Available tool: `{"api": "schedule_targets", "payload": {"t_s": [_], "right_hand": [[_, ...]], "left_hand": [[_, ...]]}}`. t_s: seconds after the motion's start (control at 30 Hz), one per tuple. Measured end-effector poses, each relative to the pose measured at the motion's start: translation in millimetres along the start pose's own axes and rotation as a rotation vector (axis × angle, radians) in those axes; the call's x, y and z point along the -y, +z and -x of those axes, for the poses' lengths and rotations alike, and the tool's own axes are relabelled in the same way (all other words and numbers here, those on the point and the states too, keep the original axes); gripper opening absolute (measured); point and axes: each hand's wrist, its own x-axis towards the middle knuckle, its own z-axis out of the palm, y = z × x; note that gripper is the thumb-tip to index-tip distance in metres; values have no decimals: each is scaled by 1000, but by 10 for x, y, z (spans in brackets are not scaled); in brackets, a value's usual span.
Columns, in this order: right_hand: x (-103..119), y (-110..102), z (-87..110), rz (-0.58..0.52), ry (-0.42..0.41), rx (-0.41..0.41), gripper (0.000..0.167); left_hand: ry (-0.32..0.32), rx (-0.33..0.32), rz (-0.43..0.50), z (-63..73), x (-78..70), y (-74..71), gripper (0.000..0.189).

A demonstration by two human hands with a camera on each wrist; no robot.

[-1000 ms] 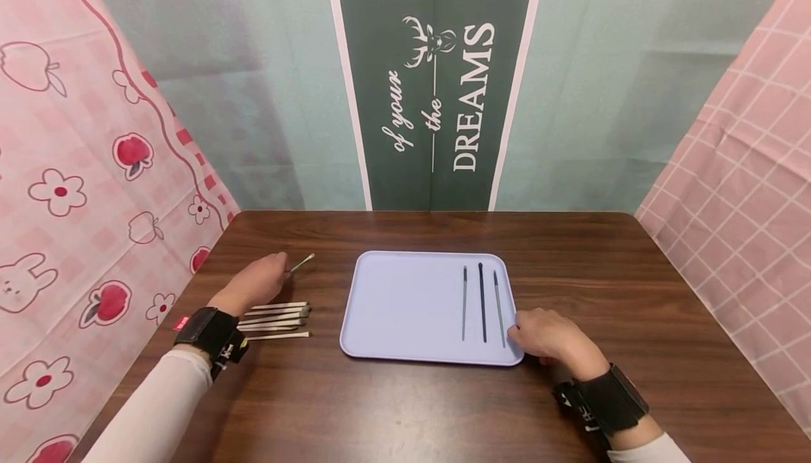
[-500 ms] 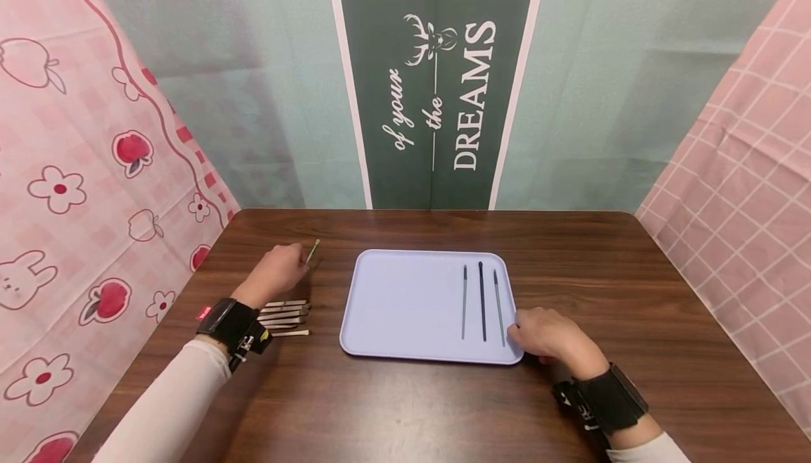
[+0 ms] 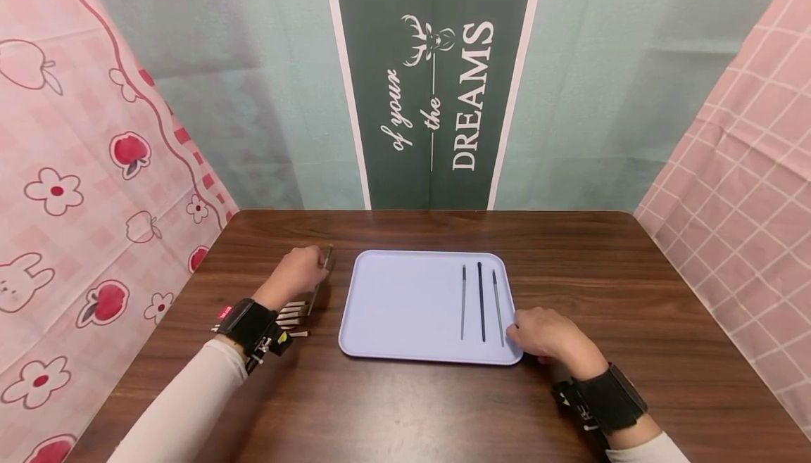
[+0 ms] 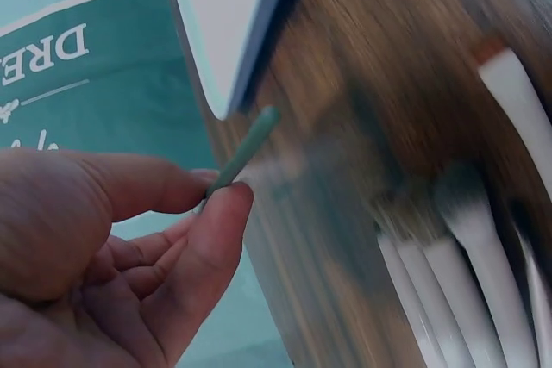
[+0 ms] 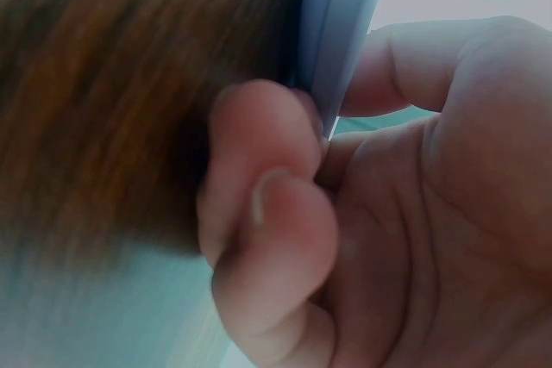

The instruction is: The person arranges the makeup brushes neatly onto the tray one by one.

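My left hand [image 3: 304, 269] pinches a thin green-handled brush [image 3: 313, 296] between thumb and fingers, just left of the tray. The left wrist view shows the rounded green end of this brush [image 4: 256, 142] sticking out past the fingertips; its other end is hidden there. My right hand [image 3: 541, 331] grips the right edge of the lavender tray [image 3: 399, 308] near its front corner. In the right wrist view, the thumb lies on one side of the tray rim [image 5: 341, 32] and curled fingers on the other. Three slim brushes [image 3: 481, 301] lie side by side at the tray's right.
Several white-handled makeup brushes [image 4: 483, 273] lie on the wooden table [image 3: 405, 407], partly covered by my left wrist in the head view. A green curtain [image 3: 266, 111] hangs behind the table, with pink cloths [image 3: 741, 146] at both sides.
My left hand has moved right towards the tray with the green-handled brush, which has turned from slanting to nearly upright in the head view. My right hand stays on the tray edge.
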Motion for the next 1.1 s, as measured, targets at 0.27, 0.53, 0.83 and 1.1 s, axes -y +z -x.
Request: {"api": "schedule_targets", "payload": {"t_s": [0.27, 0.53, 0.83, 1.1], "right_hand": [[11, -3, 10, -1, -8, -7, 20], [20, -1, 12, 11, -17, -9, 19], [16, 4, 8, 7, -13, -10, 20], [15, 2, 8, 8, -9, -8, 19]], "left_hand": [[6, -27, 1, -44, -111, 36, 39], [-3, -26, 28, -36, -277, 95, 43], [-11, 7, 46, -78, -479, 224, 36], [-13, 32, 45, -118, -700, 335, 11]]}}
